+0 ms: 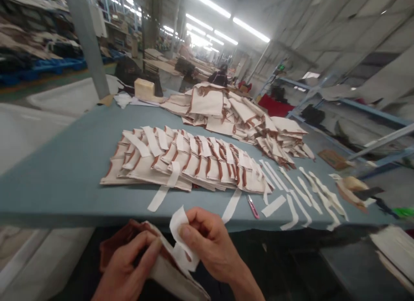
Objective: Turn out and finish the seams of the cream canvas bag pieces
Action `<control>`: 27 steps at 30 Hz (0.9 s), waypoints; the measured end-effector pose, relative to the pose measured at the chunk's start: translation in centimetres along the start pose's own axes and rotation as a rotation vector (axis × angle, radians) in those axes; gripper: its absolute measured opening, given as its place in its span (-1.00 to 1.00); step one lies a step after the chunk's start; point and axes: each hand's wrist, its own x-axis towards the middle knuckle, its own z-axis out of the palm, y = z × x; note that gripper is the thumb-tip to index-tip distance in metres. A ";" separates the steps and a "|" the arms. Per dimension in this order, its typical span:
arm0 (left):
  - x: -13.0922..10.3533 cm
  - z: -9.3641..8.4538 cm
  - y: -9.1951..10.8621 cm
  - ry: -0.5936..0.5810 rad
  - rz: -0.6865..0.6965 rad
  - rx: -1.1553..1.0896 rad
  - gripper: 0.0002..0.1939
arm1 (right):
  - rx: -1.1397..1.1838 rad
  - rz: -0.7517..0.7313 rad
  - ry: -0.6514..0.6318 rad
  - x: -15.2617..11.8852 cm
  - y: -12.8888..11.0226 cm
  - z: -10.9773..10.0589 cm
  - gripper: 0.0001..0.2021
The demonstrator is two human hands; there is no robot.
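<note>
My left hand pinches the edge of a cream fabric piece with brown trim, held in front of the table's near edge. Between the thumb and fingers of my right hand is a white strip, its lower end curled against the fabric piece. On the table just beyond lies a long overlapping row of similar cream and brown pieces, with white strips laid across several of them. One strip hangs forward from the row. A pink-handled cutter rests near the table edge.
The blue-green table also bears a big heap of cream pieces at the back. Loose white strips lie spread at right. A yellowish block stands by a grey post. White bins are at left.
</note>
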 end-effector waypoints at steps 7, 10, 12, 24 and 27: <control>0.1 1.0 2.2 -0.043 -0.005 -0.013 -0.62 | -0.146 0.198 -0.016 -2.4 2.1 -0.6 -0.41; 0.0 1.1 2.5 -0.074 0.040 -0.015 -0.66 | -0.259 0.195 0.006 -2.9 2.3 -0.8 -0.53; -0.1 1.1 3.0 -0.093 0.044 -0.035 -0.67 | -0.371 0.174 0.046 -3.2 1.9 -0.8 -0.59; -1.9 1.6 1.3 -0.189 -0.270 -0.540 -0.47 | -0.742 -0.367 0.290 -3.3 2.0 1.0 -0.89; -2.2 1.6 1.0 -0.204 -0.380 -0.673 -0.45 | -0.729 -0.386 0.268 -3.2 1.6 1.5 -0.90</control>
